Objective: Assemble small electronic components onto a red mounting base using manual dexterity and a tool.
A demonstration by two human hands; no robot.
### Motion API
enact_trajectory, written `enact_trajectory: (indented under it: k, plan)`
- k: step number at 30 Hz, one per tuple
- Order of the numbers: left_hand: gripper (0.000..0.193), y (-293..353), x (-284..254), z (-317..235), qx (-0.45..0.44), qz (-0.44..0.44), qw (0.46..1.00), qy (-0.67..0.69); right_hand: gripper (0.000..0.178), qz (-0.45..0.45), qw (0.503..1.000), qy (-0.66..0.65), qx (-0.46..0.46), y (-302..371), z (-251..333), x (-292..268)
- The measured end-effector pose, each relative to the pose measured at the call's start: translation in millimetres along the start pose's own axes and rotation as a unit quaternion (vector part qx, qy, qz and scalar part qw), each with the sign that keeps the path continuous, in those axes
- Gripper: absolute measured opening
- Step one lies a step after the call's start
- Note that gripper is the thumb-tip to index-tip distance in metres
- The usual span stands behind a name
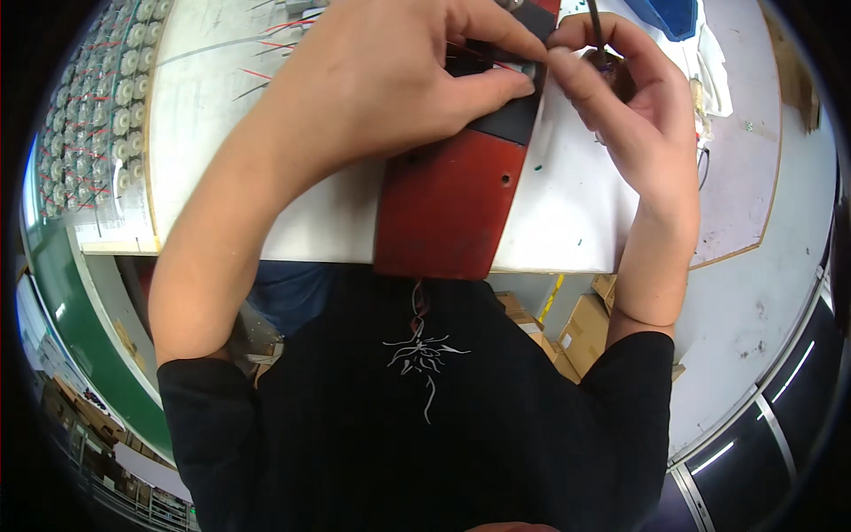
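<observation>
A red board (448,208) with a black upper section (507,117) lies in front of me, its near end over the table edge. My left hand (381,75) rests over the black section. Its thumb and forefinger close around a small grey part (529,69) with thin red and dark wires, mostly hidden by the fingers. To its right, my right hand (643,111) has thumb and forefinger pressed together beside that part. Within its curled fingers sits a brownish tool (622,82) with a thin dark shaft or cord (596,25); its exact kind is unclear.
On the left stand rows of small white round parts (106,115) with red wires. Loose red and black wires (261,75) lie on the white table (208,133). A blue bin (667,16) and white cloth or bag (712,75) are at far right. Cardboard boxes (585,337) stand below.
</observation>
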State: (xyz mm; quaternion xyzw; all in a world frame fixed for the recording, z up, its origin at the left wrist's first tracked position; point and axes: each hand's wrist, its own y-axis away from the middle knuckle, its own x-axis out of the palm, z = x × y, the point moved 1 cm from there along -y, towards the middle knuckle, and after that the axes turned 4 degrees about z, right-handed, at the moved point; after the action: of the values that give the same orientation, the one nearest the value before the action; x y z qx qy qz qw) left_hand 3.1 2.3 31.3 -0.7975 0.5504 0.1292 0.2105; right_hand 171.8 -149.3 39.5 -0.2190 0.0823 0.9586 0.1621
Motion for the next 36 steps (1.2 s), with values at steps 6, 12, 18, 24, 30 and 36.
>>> enact_trajectory:
  k: [6, 12, 18, 24, 30, 36]
  plan:
    - [0.019, -4, -2, -1, -0.035, 0.022, 0.999, 0.0, 0.016, 0.141, 0.953, 0.219, -0.155, 11, 10, -35]
    - [0.02, -3, -2, -4, -0.064, 0.027, 0.998, 0.008, 0.021, 0.115, 0.897, 0.392, -0.167, 0, 10, -12]
    - [0.02, -5, -2, -4, -0.061, 0.029, 0.998, 0.016, 0.04, 0.158, 0.886, 0.415, -0.135, -12, 0, -9]
    - [0.021, -5, -4, -4, -0.057, 0.039, 0.998, -0.006, 0.047, 0.182, 0.89, 0.412, -0.068, -14, 9, -7]
    - [0.021, -6, -2, -1, -0.062, 0.043, 0.997, 0.002, 0.051, 0.178, 0.871, 0.451, -0.075, -15, 9, -5]
    - [0.021, -4, -4, -5, -0.055, 0.042, 0.998, -0.003, 0.052, 0.174, 0.885, 0.423, -0.084, -10, 8, -1]
